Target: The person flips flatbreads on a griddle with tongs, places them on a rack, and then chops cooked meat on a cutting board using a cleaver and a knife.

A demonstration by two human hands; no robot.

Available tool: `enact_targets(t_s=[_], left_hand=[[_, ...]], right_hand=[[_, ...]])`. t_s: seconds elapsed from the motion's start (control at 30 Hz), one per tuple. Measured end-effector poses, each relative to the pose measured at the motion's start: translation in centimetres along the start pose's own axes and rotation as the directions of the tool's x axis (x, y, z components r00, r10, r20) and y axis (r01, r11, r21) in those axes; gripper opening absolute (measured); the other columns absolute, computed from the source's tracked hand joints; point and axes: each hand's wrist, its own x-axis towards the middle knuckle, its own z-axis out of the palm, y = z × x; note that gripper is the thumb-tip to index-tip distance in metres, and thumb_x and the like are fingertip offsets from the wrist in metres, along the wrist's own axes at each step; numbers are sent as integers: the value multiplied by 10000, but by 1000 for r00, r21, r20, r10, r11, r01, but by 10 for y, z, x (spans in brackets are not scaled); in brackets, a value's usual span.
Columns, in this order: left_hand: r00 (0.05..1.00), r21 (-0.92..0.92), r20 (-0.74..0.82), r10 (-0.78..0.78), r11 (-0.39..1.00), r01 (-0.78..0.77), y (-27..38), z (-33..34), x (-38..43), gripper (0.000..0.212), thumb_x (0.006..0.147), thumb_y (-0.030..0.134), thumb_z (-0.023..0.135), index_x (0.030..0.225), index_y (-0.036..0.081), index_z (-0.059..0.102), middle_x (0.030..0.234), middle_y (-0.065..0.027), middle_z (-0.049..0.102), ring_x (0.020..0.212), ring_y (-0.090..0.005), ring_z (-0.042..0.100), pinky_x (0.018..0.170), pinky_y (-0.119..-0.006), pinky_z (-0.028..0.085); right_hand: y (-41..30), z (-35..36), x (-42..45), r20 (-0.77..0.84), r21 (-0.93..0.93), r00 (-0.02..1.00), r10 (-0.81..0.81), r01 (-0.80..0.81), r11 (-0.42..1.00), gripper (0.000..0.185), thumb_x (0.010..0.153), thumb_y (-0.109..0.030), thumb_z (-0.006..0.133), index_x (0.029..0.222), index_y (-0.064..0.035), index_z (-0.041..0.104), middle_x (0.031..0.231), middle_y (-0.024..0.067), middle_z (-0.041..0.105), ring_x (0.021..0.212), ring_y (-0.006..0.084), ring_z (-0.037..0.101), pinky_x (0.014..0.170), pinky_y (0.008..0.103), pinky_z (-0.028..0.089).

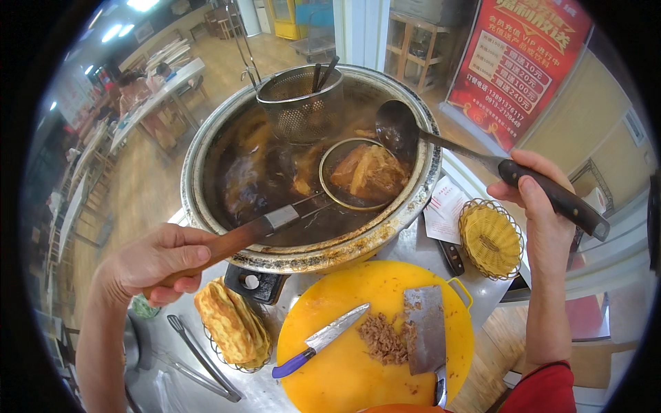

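My left hand (160, 263) grips the wooden handle of a wire skimmer (335, 202), which holds a chunk of cooked meat (369, 173) in the dark broth of a large metal pot (320, 262). My right hand (542, 206) is closed on the dark handle of a ladle (454, 144); its bowl hangs over the pot's right side. A perforated strainer basket (304, 116) stands at the back of the pot. In front, a yellow round cutting board (330, 382) bears chopped meat (382, 338), a purple-handled knife (328, 338) and a cleaver (426, 330).
Flatbreads (232, 328) lie in a basket left of the board, near metal tongs (204, 361). An empty wicker basket (490, 240), a paper bag (446, 206) and a knife handle (452, 257) are at the right. People sit at tables (155, 103) in the left background.
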Motion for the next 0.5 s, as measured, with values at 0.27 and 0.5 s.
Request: enact_targets(t_s=[0.27, 0.5], left_hand=[[995, -160, -81, 54, 985, -67, -28, 28, -31, 384, 921, 225, 542, 1195, -40, 495, 569, -40, 487, 326, -61, 377, 279, -191, 304], [982, -174, -177, 67, 980, -98, -43, 39, -78, 423, 910, 246, 547, 1221, -33, 477, 557, -43, 478, 319, -68, 369, 265, -205, 285]], right_hand=[[2, 8, 2, -63, 153, 998, 29, -19, 988, 283, 889, -99, 530, 1133, 42, 549, 967, 138, 613, 805, 199, 657, 762, 304, 539], [32, 24, 2, -63, 385, 967, 247, -205, 900, 281, 899, -113, 536, 1128, 49, 539, 965, 120, 594, 814, 227, 653, 753, 319, 545]])
